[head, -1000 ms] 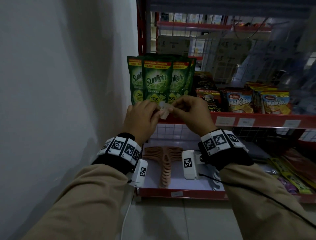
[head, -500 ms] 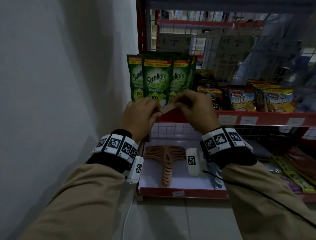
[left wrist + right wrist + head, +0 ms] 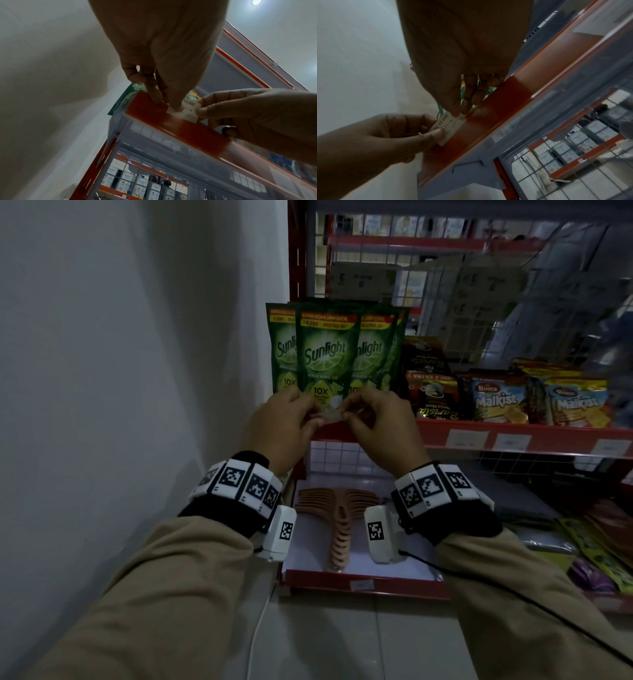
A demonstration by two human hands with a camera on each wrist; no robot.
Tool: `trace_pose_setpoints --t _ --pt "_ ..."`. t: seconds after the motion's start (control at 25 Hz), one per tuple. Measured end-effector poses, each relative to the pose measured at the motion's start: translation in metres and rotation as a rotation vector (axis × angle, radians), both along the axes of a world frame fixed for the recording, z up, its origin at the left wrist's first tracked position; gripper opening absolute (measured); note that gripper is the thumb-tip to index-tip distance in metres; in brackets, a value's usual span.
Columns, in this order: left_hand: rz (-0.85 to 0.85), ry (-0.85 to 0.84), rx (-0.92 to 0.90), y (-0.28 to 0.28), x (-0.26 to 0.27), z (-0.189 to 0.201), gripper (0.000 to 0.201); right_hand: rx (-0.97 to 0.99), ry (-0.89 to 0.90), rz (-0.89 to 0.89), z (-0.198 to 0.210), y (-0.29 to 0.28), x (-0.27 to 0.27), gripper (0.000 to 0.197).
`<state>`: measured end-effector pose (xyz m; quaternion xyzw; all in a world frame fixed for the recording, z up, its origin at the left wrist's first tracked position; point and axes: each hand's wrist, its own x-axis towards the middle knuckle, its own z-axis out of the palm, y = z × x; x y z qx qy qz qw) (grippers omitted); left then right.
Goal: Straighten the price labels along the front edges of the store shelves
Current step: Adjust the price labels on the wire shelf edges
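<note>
A small white price label (image 3: 331,414) marked 13.000 sits at the top of the red shelf front edge (image 3: 534,436), below the Sunlight pouches. My left hand (image 3: 317,416) pinches its left end and my right hand (image 3: 346,416) pinches its right end. In the left wrist view the label (image 3: 189,108) lies against the red edge (image 3: 171,121), with my left hand (image 3: 173,106) on one end and the right hand (image 3: 199,108) on the other. The right wrist view shows the same label (image 3: 449,125) held by both hands.
Green Sunlight pouches (image 3: 327,354) stand right behind the hands. Coffee packs (image 3: 433,395) and Malkist packs (image 3: 496,402) fill the shelf to the right, with other labels (image 3: 467,438) on its edge. Combs (image 3: 339,529) lie on the lower shelf. A white wall (image 3: 120,371) is at left.
The label, steeply tilted a second ago, has been turned to lie nearly level along the shelf edge. Both hands have kept their pinch on it.
</note>
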<state>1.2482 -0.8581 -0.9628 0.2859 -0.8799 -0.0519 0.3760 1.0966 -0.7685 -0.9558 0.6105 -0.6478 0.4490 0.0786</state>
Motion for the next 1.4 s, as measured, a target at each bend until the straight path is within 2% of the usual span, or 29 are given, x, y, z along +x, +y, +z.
trace_pose_setpoints --t 0.2,0.32,0.48,0.68,0.92,1.4 --pt "-0.009 -0.148 -0.088 -0.001 0.0 0.005 0.022 0.153 0.3 -0.065 0.002 0.007 0.0 0.02" --pt "0.037 -0.208 -0.153 0.0 0.002 0.005 0.024 0.23 0.393 -0.109 0.003 0.006 0.001 0.021" --pt "0.122 -0.236 -0.187 0.001 0.009 0.006 0.024 0.251 0.368 -0.095 0.006 0.006 0.0 0.016" --pt "0.112 -0.28 -0.14 0.0 0.014 0.006 0.025 0.269 0.38 -0.108 0.005 0.005 0.002 0.014" --pt "0.112 -0.215 -0.076 0.001 0.014 0.004 0.02 0.301 0.385 -0.112 0.008 0.007 0.004 0.02" --pt "0.144 -0.23 -0.1 -0.002 0.012 0.006 0.023 0.312 0.392 -0.123 0.008 0.006 0.004 0.019"
